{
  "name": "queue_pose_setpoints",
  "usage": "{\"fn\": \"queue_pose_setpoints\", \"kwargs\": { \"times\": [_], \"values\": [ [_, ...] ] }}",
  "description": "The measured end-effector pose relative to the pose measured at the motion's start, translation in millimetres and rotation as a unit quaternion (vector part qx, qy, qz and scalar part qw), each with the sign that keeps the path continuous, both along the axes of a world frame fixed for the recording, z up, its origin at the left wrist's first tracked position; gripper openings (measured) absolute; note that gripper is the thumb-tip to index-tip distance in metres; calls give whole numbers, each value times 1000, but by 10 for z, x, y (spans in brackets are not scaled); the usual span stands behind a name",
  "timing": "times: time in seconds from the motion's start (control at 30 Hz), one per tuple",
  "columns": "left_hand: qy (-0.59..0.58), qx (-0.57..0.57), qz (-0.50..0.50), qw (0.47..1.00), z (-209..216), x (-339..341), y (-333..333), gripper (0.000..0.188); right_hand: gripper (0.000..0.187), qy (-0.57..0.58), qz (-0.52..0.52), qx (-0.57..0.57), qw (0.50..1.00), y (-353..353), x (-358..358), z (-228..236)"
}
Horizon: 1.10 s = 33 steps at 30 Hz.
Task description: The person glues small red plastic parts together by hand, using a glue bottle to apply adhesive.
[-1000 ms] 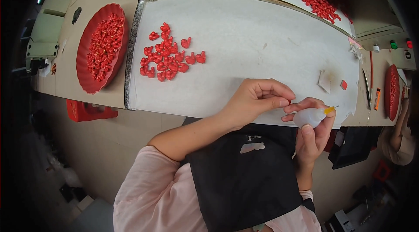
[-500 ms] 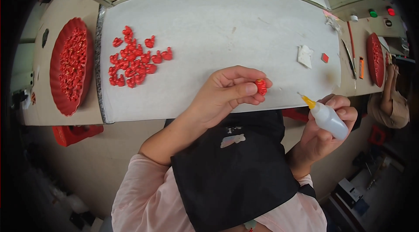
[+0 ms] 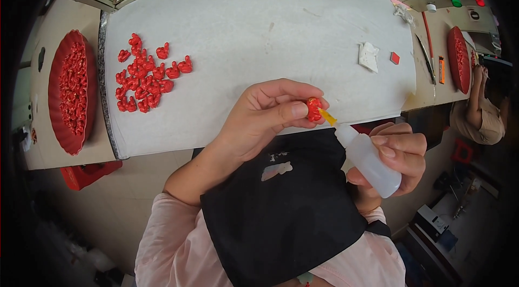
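Note:
Over the table's front edge, my left hand (image 3: 265,111) pinches a small red figurine (image 3: 313,109) with yellowish marks between thumb and fingers. My right hand (image 3: 397,152) is wrapped round a translucent squeeze bottle (image 3: 373,162), tilted up to the left. The bottle's yellow nozzle (image 3: 327,117) meets the right side of the figurine; whether its thin tip touches or goes in is hidden. To the left, a loose group of similar red figurines (image 3: 143,73) lies on the white table covering (image 3: 227,33).
Ribbed red trays of small red pieces stand at left (image 3: 86,108) and far right (image 3: 453,71). A crumpled white tissue (image 3: 368,57), a red square (image 3: 395,58), tweezers (image 3: 425,59) and an orange-labelled strip (image 3: 441,69) lie at right. Another person's arm (image 3: 476,95) shows beyond.
My right hand has brought the bottle left, so its nozzle now meets the figurine, which was apart from it before. The whole view has shifted slightly.

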State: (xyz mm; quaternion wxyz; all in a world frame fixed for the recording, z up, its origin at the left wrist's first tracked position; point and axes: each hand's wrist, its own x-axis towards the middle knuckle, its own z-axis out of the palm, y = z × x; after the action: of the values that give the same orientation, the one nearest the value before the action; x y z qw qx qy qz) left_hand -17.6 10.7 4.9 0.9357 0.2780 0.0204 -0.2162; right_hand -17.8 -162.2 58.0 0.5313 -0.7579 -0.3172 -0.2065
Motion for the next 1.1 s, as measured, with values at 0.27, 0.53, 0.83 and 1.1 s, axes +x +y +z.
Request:
{"fn": "queue_pose_setpoints", "kwargs": {
  "times": [0.27, 0.53, 0.83, 1.1],
  "values": [
    [-11, 5, 4, 1000, -12, -1, 1, 18, 47, 18, 6, 4, 1000, 6, -11, 0],
    [-10, 1, 0, 1000, -7, 5, 4, 18, 44, -33, 2, -28, 999, -4, 19, -48],
    [-18, 10, 4, 1000, -15, 0, -6, 18, 44, -41, -20, -20, 999, 2, 20, -61],
    [-16, 14, 7, 1000, -8, 2, -5, 18, 44, -38, -21, -23, 999, -11, 13, -54]
  ]
}}
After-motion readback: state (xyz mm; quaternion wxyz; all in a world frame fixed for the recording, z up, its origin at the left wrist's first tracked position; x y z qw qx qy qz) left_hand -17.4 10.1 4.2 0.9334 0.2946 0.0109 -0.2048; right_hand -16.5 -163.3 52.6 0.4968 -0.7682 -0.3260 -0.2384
